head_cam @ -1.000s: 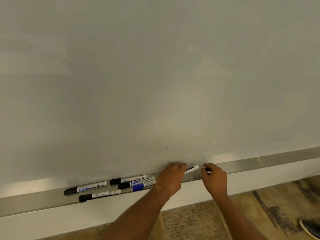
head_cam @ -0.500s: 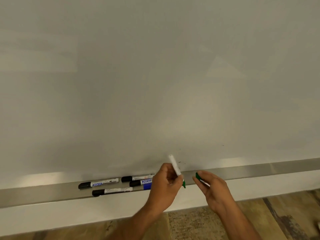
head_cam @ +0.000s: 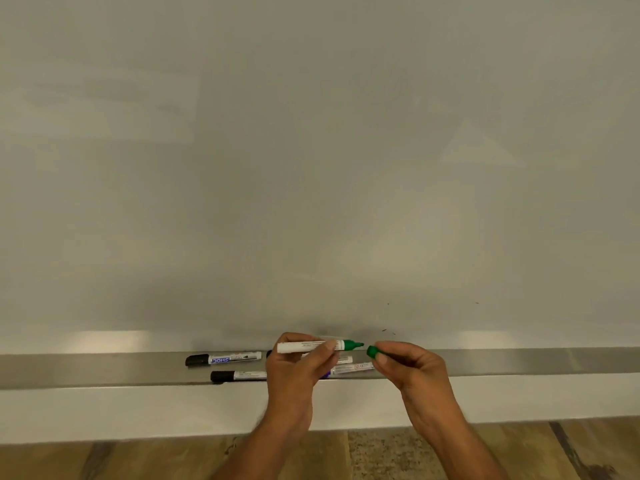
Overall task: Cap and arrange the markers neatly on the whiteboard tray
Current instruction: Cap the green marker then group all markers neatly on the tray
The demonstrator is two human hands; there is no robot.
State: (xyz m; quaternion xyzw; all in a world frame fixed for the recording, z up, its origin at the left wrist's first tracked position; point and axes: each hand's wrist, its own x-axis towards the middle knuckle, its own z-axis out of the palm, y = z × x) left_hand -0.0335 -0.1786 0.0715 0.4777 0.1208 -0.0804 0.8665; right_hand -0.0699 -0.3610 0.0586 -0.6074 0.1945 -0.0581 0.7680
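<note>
Green marker sits sideways in the left hand, fingers wrapped tight, just above the tray. Right hand pinches the green cap close to its tip, not touching. Four more markers lie on the tray.

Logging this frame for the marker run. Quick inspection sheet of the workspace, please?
Surface: metal whiteboard tray below a blank whiteboard with a few small dark specks.
Job's things: green marker uncapped, held level, tip facing the green cap, a small gap between them. Black-capped markers lie on the tray, some partly hidden behind the hands; the count is unclear.
Clutter: nothing seen.
Grippers: left hand grips the green marker; right hand pinches the green cap.
Cables: nothing seen.
Surroundings: wood-pattern floor below the white ledge.
</note>
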